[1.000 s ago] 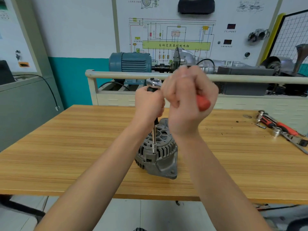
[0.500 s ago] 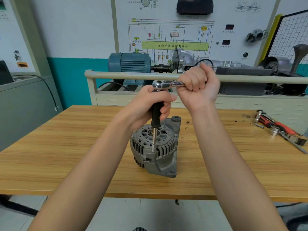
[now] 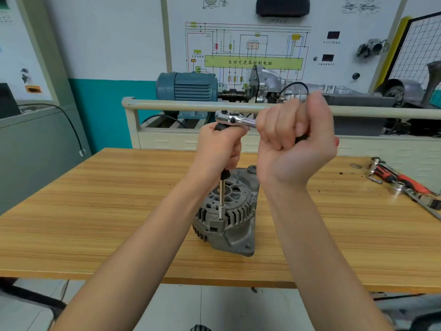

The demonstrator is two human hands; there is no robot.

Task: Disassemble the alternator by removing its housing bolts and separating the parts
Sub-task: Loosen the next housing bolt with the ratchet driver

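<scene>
On the wooden table (image 3: 95, 211) stands the alternator (image 3: 229, 223), mid-table, its rear half lost behind the right wrist. Ratchet (image 3: 235, 119) head gleams up top; its handle is buried inside the right hand (image 3: 296, 144), fist wrapped tight round it, only a red tip peeking out. Left hand (image 3: 220, 149) grips the black upper part of the extension (image 3: 222, 194), which runs straight down, socket seated on the housing rim; the bolt itself can't be seen. Far right, spare tools (image 3: 405, 182) lie blurred, partly cut off by the edge.
</scene>
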